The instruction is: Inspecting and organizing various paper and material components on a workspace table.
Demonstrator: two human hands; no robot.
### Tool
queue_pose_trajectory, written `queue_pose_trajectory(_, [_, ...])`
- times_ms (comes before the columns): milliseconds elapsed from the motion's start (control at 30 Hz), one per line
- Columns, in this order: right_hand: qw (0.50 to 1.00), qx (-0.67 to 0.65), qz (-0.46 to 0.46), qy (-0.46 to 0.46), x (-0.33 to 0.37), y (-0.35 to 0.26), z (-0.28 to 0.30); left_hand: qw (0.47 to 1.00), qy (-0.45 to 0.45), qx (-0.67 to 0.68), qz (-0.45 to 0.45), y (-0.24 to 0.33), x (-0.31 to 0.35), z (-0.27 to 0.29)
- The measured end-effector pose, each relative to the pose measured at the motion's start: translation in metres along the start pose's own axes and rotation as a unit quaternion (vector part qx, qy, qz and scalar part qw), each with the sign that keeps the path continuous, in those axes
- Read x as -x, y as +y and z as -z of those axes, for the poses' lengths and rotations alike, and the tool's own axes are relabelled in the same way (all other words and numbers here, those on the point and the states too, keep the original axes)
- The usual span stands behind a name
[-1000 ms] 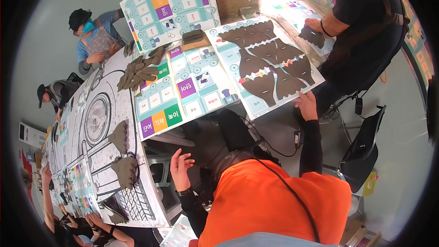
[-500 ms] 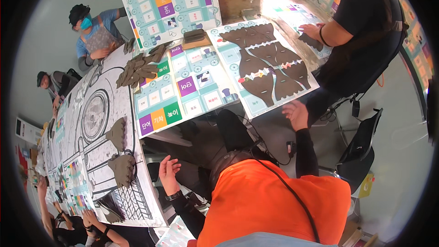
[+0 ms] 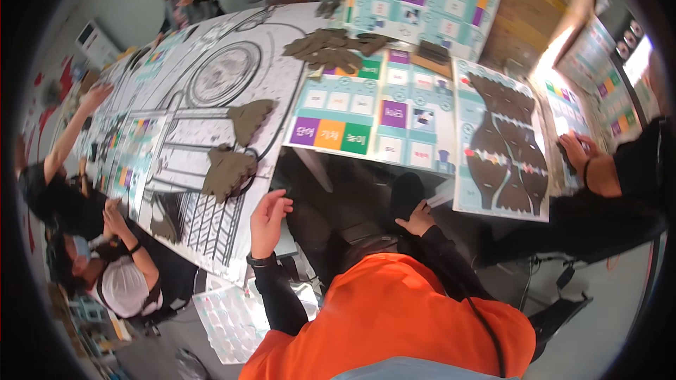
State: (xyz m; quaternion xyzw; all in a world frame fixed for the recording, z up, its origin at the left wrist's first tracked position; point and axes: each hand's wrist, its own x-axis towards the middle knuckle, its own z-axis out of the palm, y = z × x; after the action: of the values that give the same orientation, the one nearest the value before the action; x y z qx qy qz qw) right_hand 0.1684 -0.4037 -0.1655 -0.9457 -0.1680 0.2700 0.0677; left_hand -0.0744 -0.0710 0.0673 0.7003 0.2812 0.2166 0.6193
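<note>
My left hand (image 3: 270, 222) is raised beside the table's near edge, fingers loosely bent and apart, holding nothing. Low over my lap, my right hand (image 3: 417, 219) has its thumb and fingers spread, and nothing shows in it. Nearest to the left hand are an olive-brown scalloped piece (image 3: 230, 172) and a similar piece (image 3: 251, 121), both lying on the table (image 3: 211, 118). A heap of brown pieces (image 3: 325, 49) rests farther back. To the right, several flat brown scalloped pieces (image 3: 501, 137) are laid out on a printed board (image 3: 462, 200).
Coloured printed sheets (image 3: 331, 136) cover the table's right part, with a brown block (image 3: 432, 53) on them. A large printed board (image 3: 458, 0) leans at the back. Other people work around the table, including one with a hand (image 3: 579, 151) at the right. A chair (image 3: 563, 313) stands behind right.
The view has swung left, so the table fills more of it. My right hand has come in and down toward my lap. The left hand stays raised near the table edge.
</note>
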Motion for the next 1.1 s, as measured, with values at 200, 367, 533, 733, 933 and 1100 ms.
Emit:
queue_pose_trajectory(200, [1.0,0.011,-0.004,-0.001,-0.012,-0.028,0.021,0.905,0.299,-0.263,-0.146,0.033,-0.005,0.057])
queue_pose_trajectory(367, [0.999,0.002,0.036,0.032,-0.017,-0.018,0.012,0.832,0.308,-0.422,-0.189,0.034,-0.025,0.079])
queue_pose_trajectory(533, [0.999,-0.003,0.036,0.033,-0.008,-0.017,0.014,0.828,0.274,-0.432,-0.23,0.011,-0.053,0.07])
queue_pose_trajectory(733, [0.989,0.11,0.081,0.05,0.016,-0.015,0.021,0.793,0.316,-0.468,-0.229,-0.02,-0.082,0.057])
queue_pose_trajectory(933, [0.884,-0.055,0.449,-0.12,0.079,-0.158,0.136,0.791,0.363,-0.416,-0.261,0.01,-0.065,0.021])
queue_pose_trajectory(1100, [0.774,-0.206,0.598,-0.029,0.104,-0.286,0.271,0.844,0.287,-0.333,-0.309,0.003,-0.056,-0.006])
